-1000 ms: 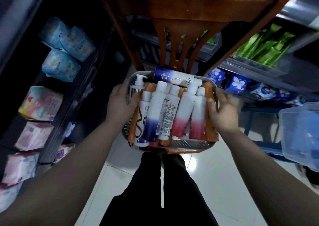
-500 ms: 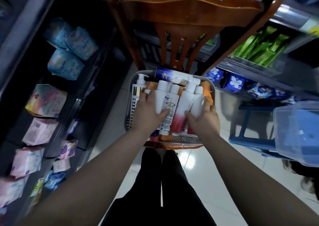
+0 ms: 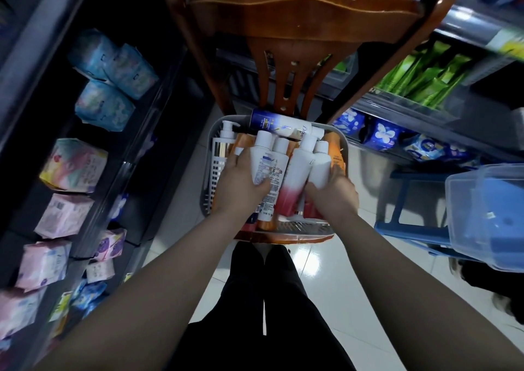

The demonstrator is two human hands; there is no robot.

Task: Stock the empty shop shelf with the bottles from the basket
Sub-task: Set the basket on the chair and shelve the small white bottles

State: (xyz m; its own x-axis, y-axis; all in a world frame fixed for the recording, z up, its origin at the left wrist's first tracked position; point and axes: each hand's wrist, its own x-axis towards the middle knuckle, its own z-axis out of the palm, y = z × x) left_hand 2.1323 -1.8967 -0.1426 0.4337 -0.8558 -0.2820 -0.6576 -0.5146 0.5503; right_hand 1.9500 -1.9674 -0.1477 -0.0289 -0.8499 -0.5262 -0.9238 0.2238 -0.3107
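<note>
Both hands have left the basket's rims, where they sat a second ago, and closed in over the load. The grey slatted plastic basket [image 3: 217, 169] sits on the seat of the brown wooden chair [image 3: 306, 10]. Nearly every bottle in it lies the same way, caps toward 12 o'clock and bases toward 6 o'clock, at the person.

The left hand [image 3: 241, 185] comes in from 7 o'clock and curls round a white plastic bottle with a blue-printed label [image 3: 262, 163], thumb across its front, fingers on its 9 o'clock side. The right hand [image 3: 333, 193] comes from 5 o'clock and wraps the white plastic bottle with a pink-red base [image 3: 321, 163] at the 3 o'clock side of the stack. A twin lies just beside it, and I cannot tell whether the thumb takes that one in too.

Each hand grips low on the body, so drawing up and back toward 6 o'clock looks the natural pull. A dark blue bottle [image 3: 278, 124] lies crosswise at 12 o'clock, just beyond the caps, and might snag them.

The bases are hidden under the hands, and the orange bottles [image 3: 336, 149] beneath show only in part. I cannot make out which shelf stands empty. The dark shelving [image 3: 136, 155] at 9 o'clock carries pastel packs [image 3: 76, 163].
</note>
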